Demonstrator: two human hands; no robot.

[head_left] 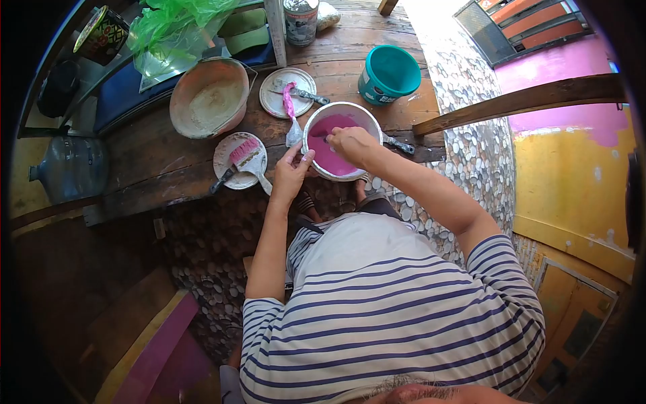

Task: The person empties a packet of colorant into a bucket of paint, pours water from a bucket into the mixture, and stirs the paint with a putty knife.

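A white bucket (310, 158) of pink paint (331, 159) stands at the front edge of the wooden table. My left hand (290, 176) grips its left rim between thumb and fingers. Over the paint, my right hand (352, 144) is closed around something mostly hidden; only a small greyish bit shows by the fingertips. Just left of the bucket lie a pink, twisted plastic bag (289, 102) and a scraper (304, 95) on a round white lid (272, 103). A pink-stained paint brush (244, 153) and a second scraper or brush handle (223, 180) rest on another white lid (223, 149).
A teal bucket (389, 74) stands behind on the right, and a dark-handled tool (398, 144) lies beside the white bucket. A dusty basin (210, 98) is at left, near a water jug (74, 168). A wooden beam (518, 103) juts in from the right. A can (301, 23) stands at the back.
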